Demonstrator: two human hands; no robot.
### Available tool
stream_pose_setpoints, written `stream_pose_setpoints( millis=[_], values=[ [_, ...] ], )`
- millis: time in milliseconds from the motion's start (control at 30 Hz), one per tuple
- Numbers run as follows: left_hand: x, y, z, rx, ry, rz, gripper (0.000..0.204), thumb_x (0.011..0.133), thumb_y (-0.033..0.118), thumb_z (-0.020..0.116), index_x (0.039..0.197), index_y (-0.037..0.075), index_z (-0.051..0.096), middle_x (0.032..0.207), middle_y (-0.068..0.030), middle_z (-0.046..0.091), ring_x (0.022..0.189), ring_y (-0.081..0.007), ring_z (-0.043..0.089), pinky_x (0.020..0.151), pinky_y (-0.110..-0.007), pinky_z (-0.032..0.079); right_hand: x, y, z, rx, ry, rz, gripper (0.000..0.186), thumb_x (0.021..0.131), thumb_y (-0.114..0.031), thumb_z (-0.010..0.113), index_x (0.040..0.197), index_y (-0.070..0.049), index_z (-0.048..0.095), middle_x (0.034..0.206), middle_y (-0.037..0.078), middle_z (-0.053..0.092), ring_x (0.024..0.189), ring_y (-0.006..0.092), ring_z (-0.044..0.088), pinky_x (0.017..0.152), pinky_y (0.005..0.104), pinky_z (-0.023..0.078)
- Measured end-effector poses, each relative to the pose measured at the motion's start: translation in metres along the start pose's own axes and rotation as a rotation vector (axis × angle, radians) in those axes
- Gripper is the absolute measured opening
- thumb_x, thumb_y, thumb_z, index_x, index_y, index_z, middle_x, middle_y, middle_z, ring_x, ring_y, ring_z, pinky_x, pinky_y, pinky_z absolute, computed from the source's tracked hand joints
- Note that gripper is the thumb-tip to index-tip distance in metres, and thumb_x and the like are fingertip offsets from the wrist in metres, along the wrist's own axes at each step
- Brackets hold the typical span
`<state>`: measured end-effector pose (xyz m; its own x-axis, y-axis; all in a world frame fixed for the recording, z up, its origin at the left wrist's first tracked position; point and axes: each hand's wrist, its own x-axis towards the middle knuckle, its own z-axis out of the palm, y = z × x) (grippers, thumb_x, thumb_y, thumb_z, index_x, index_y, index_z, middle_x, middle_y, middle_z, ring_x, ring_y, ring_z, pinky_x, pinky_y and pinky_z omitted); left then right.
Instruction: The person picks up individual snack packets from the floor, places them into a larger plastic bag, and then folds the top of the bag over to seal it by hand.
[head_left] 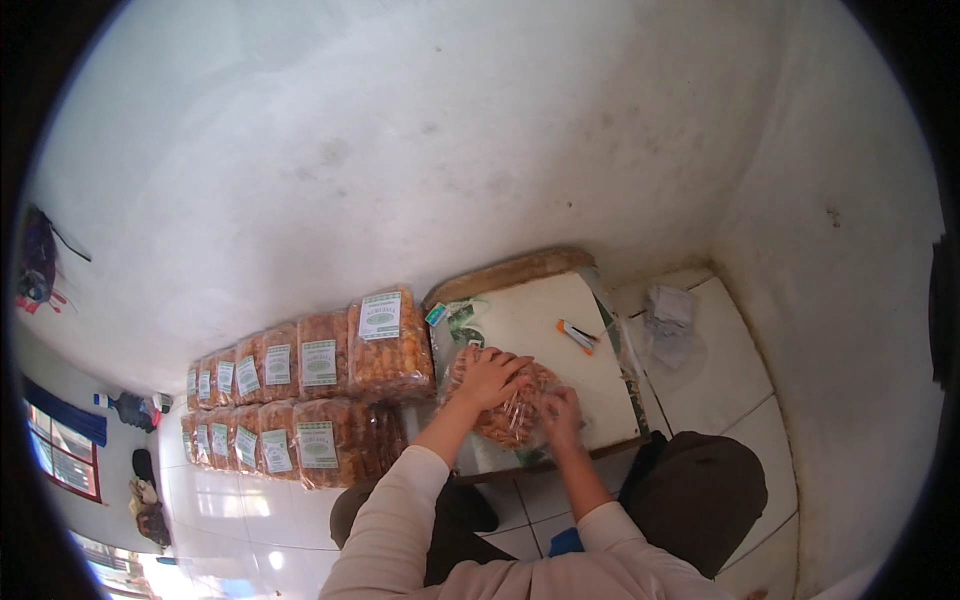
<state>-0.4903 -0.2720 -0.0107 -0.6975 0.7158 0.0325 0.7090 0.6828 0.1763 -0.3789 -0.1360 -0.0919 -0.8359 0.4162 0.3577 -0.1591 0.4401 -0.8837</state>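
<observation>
A clear plastic bag of reddish-brown snacks (512, 422) lies on a low, pale-topped board (540, 300) in front of me. My left hand (490, 380) rests on top of the bag, its fingers stretched out toward the right. At the bag's right end, my right hand (560, 415) has its fingers bent and pressed together on the plastic. What lies between those fingertips is too small to make out clearly. Beyond my hands on the board are an orange-and-black hand tool (577, 338), possibly a stapler, and a small green-blue box (436, 315).
Two rows of filled, labelled snack bags (390, 355) stand on the tiled floor (240, 510) to the left, along the wall (400, 150). Pale papers in clear plastic (672, 315) lie on the tiles at the right. My bent knee (700, 490) flanks the board's right side.
</observation>
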Motion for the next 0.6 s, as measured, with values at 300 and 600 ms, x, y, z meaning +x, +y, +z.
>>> stream_pose_setpoints(
  millis=[300, 600],
  values=[
    [0.000, 0.002, -0.002, -0.008, -0.005, -0.042, 0.036, 0.092, 0.041, 0.037, 0.120, 0.027, 0.053, 0.109, -0.0001, 0.059, 0.109, -0.0212, 0.046, 0.098, -0.057, 0.016, 0.018, -0.010, -0.035, 0.089, -0.269, 0.172, 0.025, 0.077, -0.027, 0.069, 0.088, -0.005, 0.064, 0.090, 0.007, 0.053, 0.075, 0.0176, 0.056, 0.061, 0.0299, 0.047],
    [-0.004, -0.004, 0.006, -0.034, 0.047, -0.032, 0.036, 0.093, 0.041, 0.035, 0.119, 0.027, 0.056, 0.108, 0.0022, 0.060, 0.110, -0.0200, 0.045, 0.096, -0.061, 0.016, 0.036, -0.041, -0.039, 0.415, -0.368, 0.658, 0.028, 0.080, -0.027, 0.068, 0.094, -0.004, 0.061, 0.073, 0.003, 0.054, 0.052, 0.0109, 0.052, 0.048, 0.0243, 0.044]
  ],
)
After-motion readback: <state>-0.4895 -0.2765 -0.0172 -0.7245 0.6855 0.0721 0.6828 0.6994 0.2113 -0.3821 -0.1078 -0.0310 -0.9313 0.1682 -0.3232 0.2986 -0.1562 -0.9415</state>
